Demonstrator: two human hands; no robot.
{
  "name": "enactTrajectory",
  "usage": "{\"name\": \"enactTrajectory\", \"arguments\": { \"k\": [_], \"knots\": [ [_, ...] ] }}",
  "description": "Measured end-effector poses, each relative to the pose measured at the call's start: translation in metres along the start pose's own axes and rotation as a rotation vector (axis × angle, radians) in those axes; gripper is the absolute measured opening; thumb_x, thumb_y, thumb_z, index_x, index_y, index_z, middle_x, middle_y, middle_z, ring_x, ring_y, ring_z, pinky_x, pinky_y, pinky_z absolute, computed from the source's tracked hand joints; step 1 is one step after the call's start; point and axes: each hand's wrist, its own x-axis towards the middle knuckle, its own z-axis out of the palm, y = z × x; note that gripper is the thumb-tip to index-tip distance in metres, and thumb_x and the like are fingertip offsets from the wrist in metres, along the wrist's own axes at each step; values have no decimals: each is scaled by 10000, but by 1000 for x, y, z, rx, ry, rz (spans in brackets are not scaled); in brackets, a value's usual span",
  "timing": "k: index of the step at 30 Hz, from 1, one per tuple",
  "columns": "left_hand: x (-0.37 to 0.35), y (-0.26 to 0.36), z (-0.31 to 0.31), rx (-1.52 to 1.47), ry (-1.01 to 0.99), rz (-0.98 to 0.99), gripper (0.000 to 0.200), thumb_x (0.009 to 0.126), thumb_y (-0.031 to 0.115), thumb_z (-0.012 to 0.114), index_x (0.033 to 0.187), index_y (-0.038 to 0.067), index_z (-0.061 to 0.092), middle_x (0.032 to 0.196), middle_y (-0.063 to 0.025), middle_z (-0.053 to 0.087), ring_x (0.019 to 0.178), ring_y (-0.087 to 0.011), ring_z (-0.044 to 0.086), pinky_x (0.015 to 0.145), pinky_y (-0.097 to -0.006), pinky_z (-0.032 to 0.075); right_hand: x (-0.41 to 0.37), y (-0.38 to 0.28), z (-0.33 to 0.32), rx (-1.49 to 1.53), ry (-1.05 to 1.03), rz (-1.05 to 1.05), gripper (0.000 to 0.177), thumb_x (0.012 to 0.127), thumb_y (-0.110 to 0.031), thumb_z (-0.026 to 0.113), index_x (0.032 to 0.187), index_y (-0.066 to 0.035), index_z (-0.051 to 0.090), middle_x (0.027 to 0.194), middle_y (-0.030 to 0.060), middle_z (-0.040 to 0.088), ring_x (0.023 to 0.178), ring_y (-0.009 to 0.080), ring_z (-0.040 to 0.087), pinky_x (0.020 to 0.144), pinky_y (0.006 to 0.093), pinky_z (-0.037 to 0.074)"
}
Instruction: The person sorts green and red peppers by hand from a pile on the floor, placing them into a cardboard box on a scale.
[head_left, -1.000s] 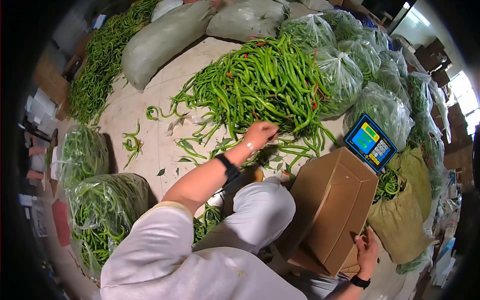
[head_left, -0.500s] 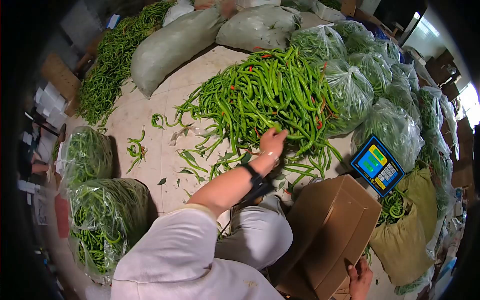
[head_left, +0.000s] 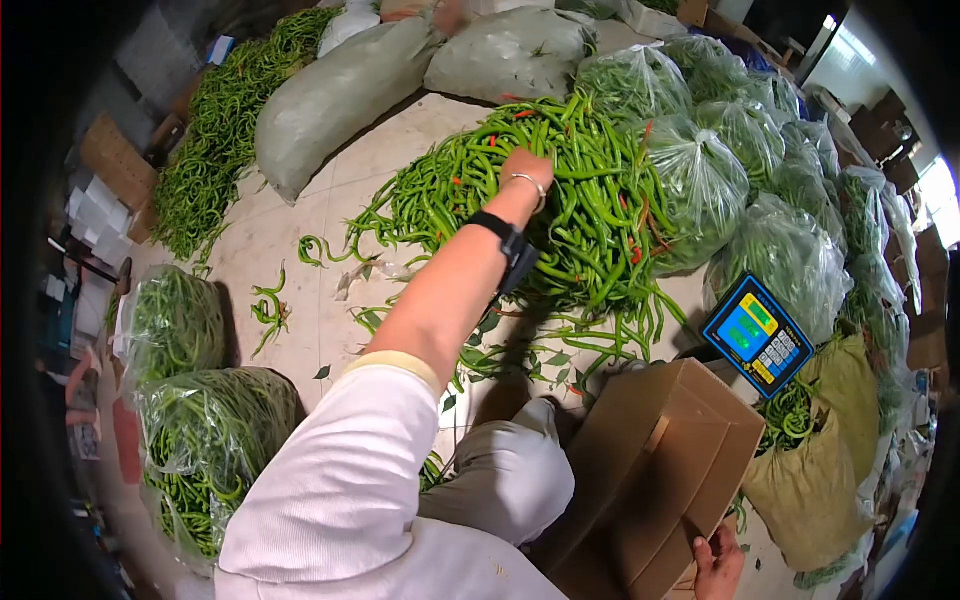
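Note:
A big heap of long green chili peppers (head_left: 600, 215), with a few red ones among them, lies on the floor ahead. My left hand (head_left: 527, 168), wearing a bracelet and a dark wrist device, is on the upper part of the heap. Its fingers curl down around peppers, and the fingertips are hidden. At the lower right, an open cardboard box (head_left: 655, 440) leans at a tilt beside my knee; its inside looks dark and bare where it shows. My right hand (head_left: 718, 563) grips the box's near right edge, fingers bent over the cardboard.
A scale display (head_left: 757, 335) rises behind the box. Clear bags of peppers (head_left: 695, 185) line the right, near a tan sack (head_left: 805, 495). More bagged peppers (head_left: 215, 440) stand left. Grey-green sacks (head_left: 345, 105) and another pepper heap (head_left: 235, 130) lie at the back. Loose peppers and leaves litter the floor.
My left hand has moved forward, from the near edge of the heap to its upper part. My right hand and the box stay nearly where they were.

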Motion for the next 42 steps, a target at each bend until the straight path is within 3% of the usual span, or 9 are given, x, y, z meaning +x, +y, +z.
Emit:
{"name": "enactTrajectory", "arguments": {
  "k": [9, 22, 26, 28, 29, 33, 36, 38, 42],
  "knots": [
    [-34, 22, 52, 134, 443, -128, 425, 753, 217, 623, 1045, 8, 395, 1042, -155, 449, 906, -334, 558, 769, -433, 469, 6, -4, -3, 36, -56, 68, 436, 852, -283, 548, 1117, 61, 516, 1109, 265, 529, 1041, 407, 491, 858, 390, 408],
    [-8, 9, 32, 193, 324, -29, 262, 781, 168, 561, 974, 11, 480, 933, -173, 589, 797, -306, 623, 695, -374, 510, -1, 8, 3, 2, 51, -111, 431, 852, -329, 531, 1087, 32, 543, 770, 261, 570, 721, 378, 558, 641, 423, 428],
    [-4, 14, 13, 318, 64, 40, 313, 786, 170, 551, 1040, -12, 527, 1028, -189, 585, 882, -308, 611, 735, -373, 509, 1, 19, 8, 190, -8, -32, 439, 852, -332, 531, 1061, 55, 551, 751, 269, 562, 690, 401, 538, 605, 421, 424],
    [-2, 15, 1, 251, -240, -82, 295, 794, 161, 543, 1029, -16, 537, 994, -191, 598, 928, -301, 597, 754, -369, 500, 0, 16, 7, 92, 13, -79, 449, 854, -336, 526, 1067, 58, 546, 758, 273, 562, 697, 406, 539, 605, 423, 425],
    [17, -8, 24, 160, -35, -55, 233, 731, 181, 609, 885, 12, 562, 824, -144, 606, 688, -284, 589, 612, -384, 469, -1, 14, 6, -3, 43, -136, 458, 856, -341, 521, 1074, 61, 541, 764, 278, 562, 703, 412, 539, 604, 425, 427],
    [-2, -34, 5, -388, 15, 162, 330, 588, 112, 713, 687, 67, 401, 618, -56, 415, 521, -190, 370, 492, -334, 350, -7, 16, 5, 11, 60, -218, 450, 860, -327, 513, 1091, 60, 533, 831, 299, 564, 732, 425, 543, 620, 437, 429],
    [-14, -66, -23, -542, 199, 394, 242, 642, 60, 674, 749, 75, 458, 771, -23, 558, 519, -134, 406, 457, -294, 357, -9, 55, 36, -69, 252, -246, 413, 785, -224, 611, 1137, -32, 516, 806, 178, 571, 741, 344, 525, 664, 416, 412],
    [-41, -77, -69, -785, -25, 331, 166, 703, -9, 599, 806, 75, 500, 958, -28, 635, 495, -54, 411, 382, -221, 300, -11, 56, 35, -40, 254, -254, 416, 786, -230, 613, 1130, -16, 518, 801, 181, 567, 734, 336, 525, 664, 407, 414],
    [-106, -115, -163, -817, -173, 172, 202, 736, -12, 567, 897, 71, 479, 919, -75, 647, 472, -44, 394, 364, -208, 273, -16, 63, 37, 154, 188, -269, 424, 805, -248, 605, 1127, 15, 522, 780, 181, 558, 716, 300, 524, 665, 373, 422]
  ]
}}
